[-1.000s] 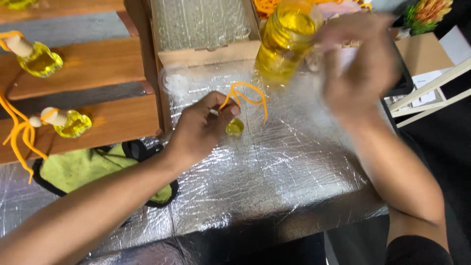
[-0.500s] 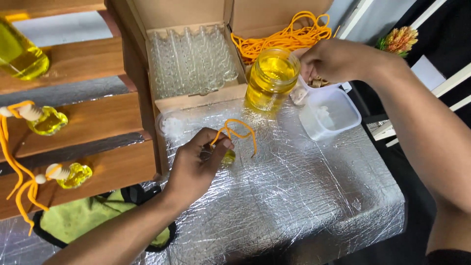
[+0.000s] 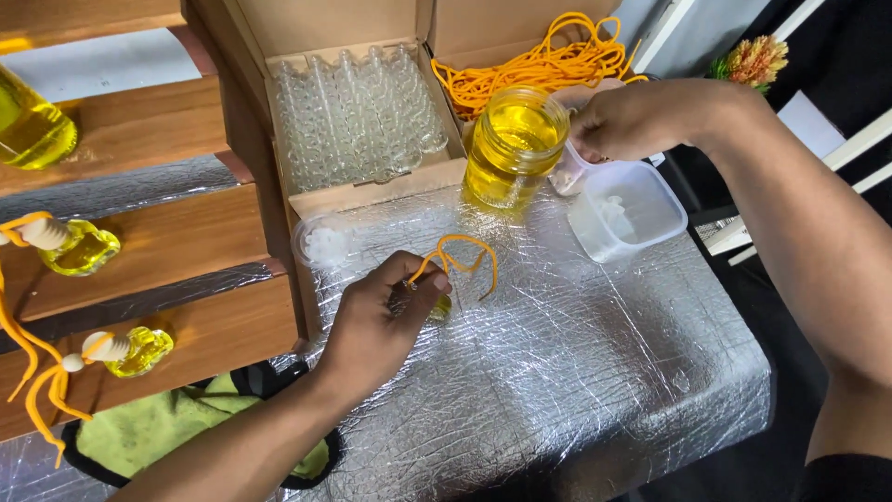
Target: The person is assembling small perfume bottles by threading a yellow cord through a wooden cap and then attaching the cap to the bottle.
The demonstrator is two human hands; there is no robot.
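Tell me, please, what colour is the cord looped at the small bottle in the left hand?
Orange, seen in the head view: the cord loops above the left hand.

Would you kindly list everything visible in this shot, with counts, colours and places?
small bottle: one, yellow liquid, orange cord loop, under the left hand on the foil.
glass jar: one, yellow liquid, back centre.
cardboard box: one, brown, filled with clear empty bottles.
orange cord pile: one, behind the jar.
plastic tub: one, clear, right of the jar.
small round dish: one, clear, beside the box.
wooden steps: brown, left; three filled bottles on them.
green cloth: one, lower left.
foil sheet: silver, covers the table.
left hand: grip closed on the small bottle.
right hand: at the tub's far edge; what it holds is unclear.
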